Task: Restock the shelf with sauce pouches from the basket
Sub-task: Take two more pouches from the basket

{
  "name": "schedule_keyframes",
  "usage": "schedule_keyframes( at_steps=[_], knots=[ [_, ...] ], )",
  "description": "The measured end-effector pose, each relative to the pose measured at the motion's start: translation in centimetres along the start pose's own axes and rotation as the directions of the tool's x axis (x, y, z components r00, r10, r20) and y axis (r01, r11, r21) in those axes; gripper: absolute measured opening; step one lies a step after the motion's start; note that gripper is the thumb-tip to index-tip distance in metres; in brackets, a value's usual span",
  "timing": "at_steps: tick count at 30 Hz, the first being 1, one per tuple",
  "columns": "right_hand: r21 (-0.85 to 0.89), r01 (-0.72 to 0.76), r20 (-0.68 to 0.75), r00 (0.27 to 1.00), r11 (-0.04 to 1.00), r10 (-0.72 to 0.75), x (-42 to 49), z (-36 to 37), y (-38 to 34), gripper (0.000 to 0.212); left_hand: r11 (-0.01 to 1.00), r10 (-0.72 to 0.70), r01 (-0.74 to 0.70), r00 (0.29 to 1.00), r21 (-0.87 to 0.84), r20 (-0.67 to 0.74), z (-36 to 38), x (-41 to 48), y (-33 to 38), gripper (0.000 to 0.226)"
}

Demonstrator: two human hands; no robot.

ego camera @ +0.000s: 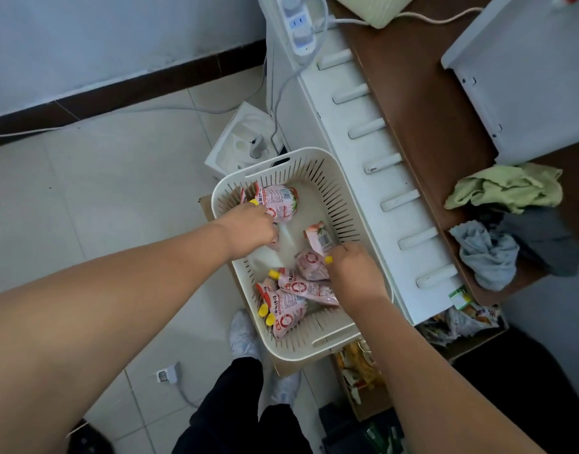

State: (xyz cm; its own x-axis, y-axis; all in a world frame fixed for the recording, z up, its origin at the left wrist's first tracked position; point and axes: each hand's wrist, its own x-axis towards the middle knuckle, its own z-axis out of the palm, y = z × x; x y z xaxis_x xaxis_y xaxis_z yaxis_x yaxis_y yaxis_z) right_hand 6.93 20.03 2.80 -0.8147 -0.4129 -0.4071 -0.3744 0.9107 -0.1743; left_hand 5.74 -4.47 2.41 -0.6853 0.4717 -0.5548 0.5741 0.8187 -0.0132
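A cream slotted basket (350, 204) stands on the floor below me, holding several pink sauce pouches with yellow caps. My left hand (248, 226) reaches into its far left part and closes on a pouch (279, 201) by its yellow cap. My right hand (355, 268) is down in the right side, its fingers curled round another pouch (320, 239) near the cap. More pouches (298, 298) lie heaped at the near end. The white shelf (373, 158) with peg-like dividers runs along the basket's right side.
A white power strip (298, 24) with cables sits at the shelf's far end. A brown surface (429, 119) to the right carries crumpled cloths (507, 188) and a white box (524, 70). My shoes (245, 335) stand just before the basket. Tiled floor lies to the left.
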Motion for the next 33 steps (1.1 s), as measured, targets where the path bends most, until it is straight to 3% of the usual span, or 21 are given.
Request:
schedule_keyframes(
  at_steps=[4,7,8,10,12,16,20,25,28,33],
  knots=[
    [0.278,0.027,-0.177,0.984,0.96,0.023,-1.7,-5.1,-0.8,0.014,0.995,-0.065,0.057,0.993,-0.077,-0.101,-3.8,-3.0,-0.9,0.028],
    [0.504,0.036,-0.264,0.958,0.863,0.114,-2.7,-9.7,-2.6,0.007,0.98,-0.146,0.116,0.972,-0.164,-0.185,-7.0,-7.7,-2.4,0.027],
    [0.58,0.045,-0.282,0.948,0.813,0.148,-3.1,-11.2,-3.4,0.014,0.97,-0.176,0.135,0.963,-0.203,-0.202,-8.1,-9.3,-3.0,0.023],
    [0.682,0.111,-0.34,0.923,0.723,0.179,-3.5,-14.5,-5.1,0.026,0.925,-0.273,0.178,0.926,-0.336,-0.26,-10.6,-13.2,-4.2,0.02],
    [0.723,0.18,-0.388,0.904,0.667,0.177,-3.7,-17.8,-6.6,0.023,0.844,-0.378,0.189,0.873,-0.502,-0.309,-13.3,-17.5,-5.3,0.021],
    [0.701,0.293,-0.444,0.893,0.65,0.076,-3.3,-24.4,-9.4,0.01,0.738,-0.554,0.208,0.73,-0.641,-0.401,-18.2,-26.7,-6.8,0.012],
    [0.625,0.437,-0.494,0.863,0.647,-0.106,-3.6,-29.5,-13.3,0.004,0.66,-0.714,0.317,0.549,-0.681,-0.435,-20.8,-36.3,-7.2,0.01],
    [0.456,0.632,-0.571,0.748,0.626,-0.339,-5.5,-33.5,-19.1,0.007,0.543,-0.837,0.457,0.355,-0.704,-0.415,-21.1,-47.9,-5.2,0.013],
    [0.397,0.726,-0.598,0.669,0.562,-0.441,-6.5,-35.1,-22.9,0.009,0.461,-0.887,0.51,0.248,-0.726,-0.389,-20.2,-54.2,-3.4,0.012],
    [0.357,0.817,-0.586,0.573,0.453,-0.572,-7.2,-36.4,-31.8,0.019,0.312,-0.947,0.583,0.126,-0.75,-0.296,-16.6,-63.2,-1.0,0.013]
  ],
)
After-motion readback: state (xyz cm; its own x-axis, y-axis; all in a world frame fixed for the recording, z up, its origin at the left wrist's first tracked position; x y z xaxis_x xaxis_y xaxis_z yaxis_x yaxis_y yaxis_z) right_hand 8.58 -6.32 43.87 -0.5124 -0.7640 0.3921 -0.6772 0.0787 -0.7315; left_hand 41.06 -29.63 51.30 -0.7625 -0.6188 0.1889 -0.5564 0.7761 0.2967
